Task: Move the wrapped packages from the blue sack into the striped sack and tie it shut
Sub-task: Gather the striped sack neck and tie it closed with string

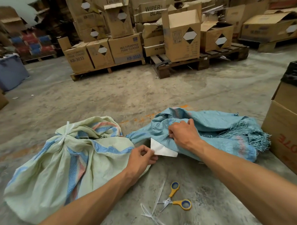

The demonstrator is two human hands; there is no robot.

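The striped sack, pale green with blue and pink bands, lies full on the floor at the left, its neck tied with white plastic string. To its right the blue sack lies flat and crumpled. My left hand pinches the corner of a white paper label that sits on the blue sack's near edge. My right hand grips a fold of the blue sack just above the label. No wrapped packages are visible.
Yellow-handled scissors and loose white string pieces lie on the concrete floor near me. A cardboard box with a black liner stands at the right. Pallets stacked with cartons fill the background; a blue bin stands at the left.
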